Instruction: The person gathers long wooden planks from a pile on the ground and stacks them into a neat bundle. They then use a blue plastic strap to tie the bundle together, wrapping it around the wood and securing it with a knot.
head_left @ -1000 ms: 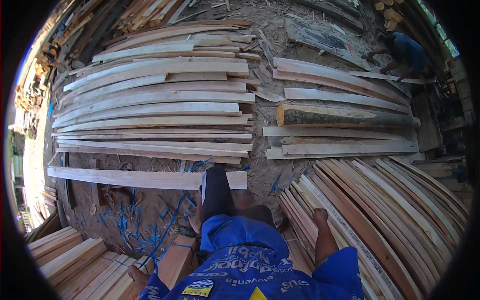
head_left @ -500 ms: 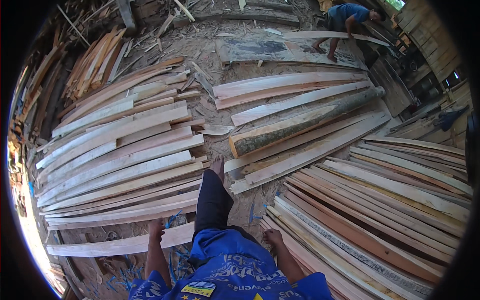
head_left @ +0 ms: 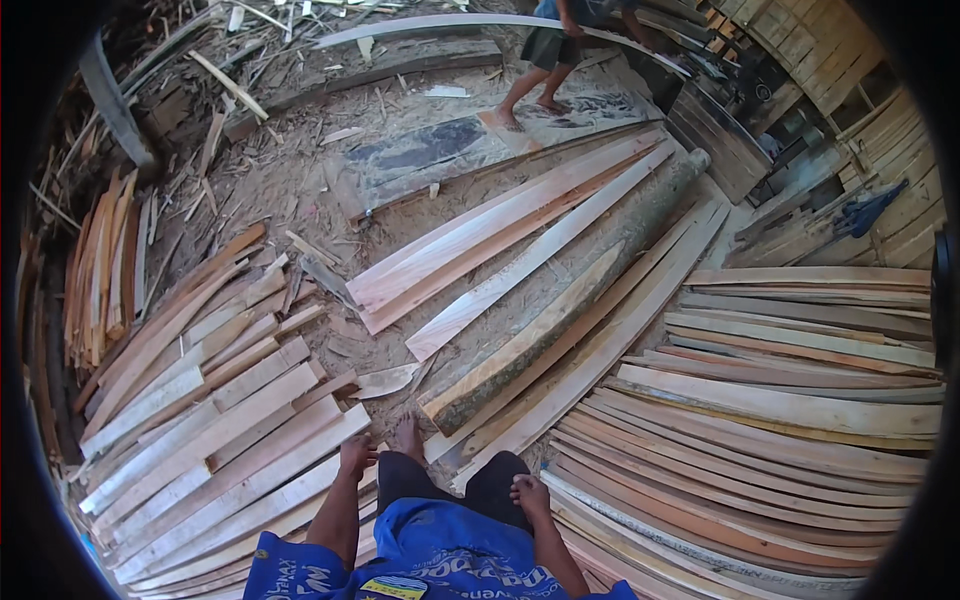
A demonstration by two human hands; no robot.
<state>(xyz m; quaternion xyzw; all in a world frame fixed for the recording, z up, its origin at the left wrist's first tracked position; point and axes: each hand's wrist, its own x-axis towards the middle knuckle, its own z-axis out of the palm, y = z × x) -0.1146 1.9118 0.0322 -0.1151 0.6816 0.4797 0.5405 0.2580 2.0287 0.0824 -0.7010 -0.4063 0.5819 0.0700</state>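
My left hand (head_left: 357, 457) hangs beside my left thigh, fingers loosely apart, holding nothing. Below and beside it lies a stack of pale sawn boards (head_left: 250, 440). My right hand (head_left: 530, 496) is in front of my right thigh, its fingers curled in with nothing visible in them. It is nearest to a wide pile of long planks (head_left: 740, 440) on the right. Neither hand appears to touch any wood. Ahead of my bare foot (head_left: 408, 437) lies a log (head_left: 560, 325) with bark on one side, next to several loose planks (head_left: 540, 250).
At the back, a co-worker (head_left: 545, 75) carries a long board (head_left: 430, 22) across a dusty flat slab (head_left: 420, 160). More wood strips (head_left: 100, 270) lie at the far left. Offcuts (head_left: 240, 90) litter the dirt floor, and a plank wall (head_left: 830, 50) stands at right.
I have stepped forward and my view has turned right. My left hand has swung forward, while the right stays by my thigh. The co-worker has straightened, lifting the long board.
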